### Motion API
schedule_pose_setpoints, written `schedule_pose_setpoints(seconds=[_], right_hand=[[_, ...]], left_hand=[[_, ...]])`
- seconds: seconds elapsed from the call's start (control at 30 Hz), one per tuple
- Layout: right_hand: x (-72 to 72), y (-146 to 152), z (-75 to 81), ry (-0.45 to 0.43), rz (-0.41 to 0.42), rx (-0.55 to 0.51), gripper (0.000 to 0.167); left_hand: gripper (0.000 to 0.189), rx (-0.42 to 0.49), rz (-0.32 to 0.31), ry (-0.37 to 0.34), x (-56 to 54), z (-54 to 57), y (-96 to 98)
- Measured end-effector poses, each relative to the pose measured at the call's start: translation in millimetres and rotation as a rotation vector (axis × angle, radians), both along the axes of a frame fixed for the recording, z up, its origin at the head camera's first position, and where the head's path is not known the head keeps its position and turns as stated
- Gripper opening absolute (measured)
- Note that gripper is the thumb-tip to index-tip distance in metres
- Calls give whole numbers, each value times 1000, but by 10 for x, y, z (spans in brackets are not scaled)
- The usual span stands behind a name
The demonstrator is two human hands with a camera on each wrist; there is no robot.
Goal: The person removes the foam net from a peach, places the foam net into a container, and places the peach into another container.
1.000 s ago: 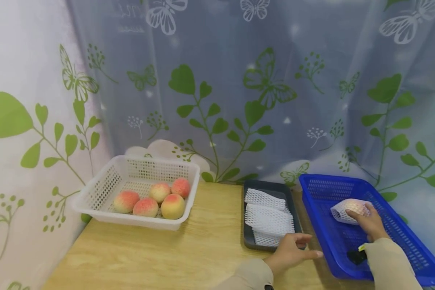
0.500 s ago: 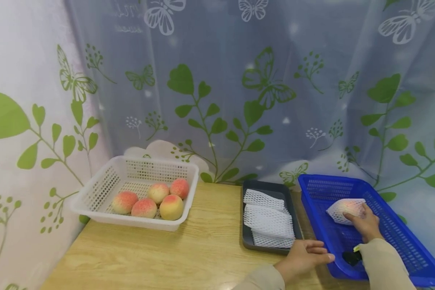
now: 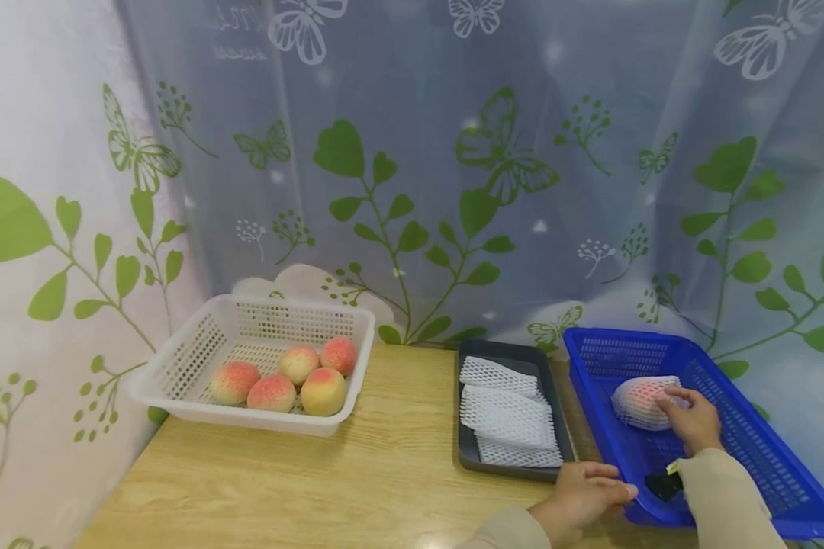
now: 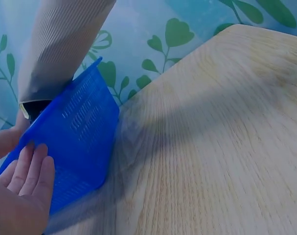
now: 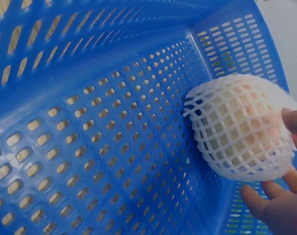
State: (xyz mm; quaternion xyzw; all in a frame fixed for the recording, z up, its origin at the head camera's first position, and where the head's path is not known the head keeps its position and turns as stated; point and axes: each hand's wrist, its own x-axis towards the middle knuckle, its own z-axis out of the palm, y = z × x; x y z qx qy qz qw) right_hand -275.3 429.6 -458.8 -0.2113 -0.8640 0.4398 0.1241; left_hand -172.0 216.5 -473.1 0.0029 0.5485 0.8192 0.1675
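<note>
A peach in a white foam net (image 3: 645,402) lies inside the blue basket (image 3: 597,435), toward its far half. My right hand (image 3: 693,419) holds its right end, thumb on the near side and fingers round the other. The right wrist view shows the netted peach (image 5: 243,129) close up, with fingertips (image 5: 253,200) at its lower edge. My left hand (image 3: 580,499) is at the basket's near left rim with fingers extended; in the left wrist view those fingers (image 4: 33,171) lie against the basket's outer wall (image 4: 82,132).
On the left stands a white basket (image 3: 226,423) with several bare peaches (image 3: 271,393). A dark grey tray (image 3: 465,450) with several flat white foam nets (image 3: 508,415) sits just left of the blue basket. Wooden tabletop (image 3: 302,488) spans the front; a patterned curtain (image 3: 412,152) hangs behind.
The netted peach has shifted left in the blue basket and turned, my right hand moving with it. My left hand has moved right to the basket's rim.
</note>
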Motion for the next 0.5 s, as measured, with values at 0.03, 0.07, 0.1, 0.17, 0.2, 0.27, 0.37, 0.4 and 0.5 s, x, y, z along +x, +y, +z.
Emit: schedule_pose_setpoints(seconds=[0.03,0.07,0.1,0.17,0.2,0.27,0.37,0.4,0.5], right_hand=[[-2,-12,-1,3,-13,-8,54],[-3,-23,-2,8,-25,-15,57],[-5,-30,-6,21,-35,-15,59],[-5,-43,-11,35,-50,-14,64],[-4,-43,-14,36,-50,-5,68],[-13,-31,-13,42,-35,15,77],[-41,-1,-17,-10,41,26,88],[-53,8,-22,-26,80,23,89],[-84,24,-45,-85,200,37,91]], left_hand=[[20,4,0,-5,1,0,7],[21,3,4,-10,2,1,14],[22,-1,8,-15,3,5,19],[25,-8,13,-26,4,11,29],[26,-16,16,-31,4,18,34],[27,-32,25,-37,2,26,40],[26,-37,29,-44,-1,25,38],[26,-41,28,-44,1,27,36],[26,-40,25,-39,7,22,28]])
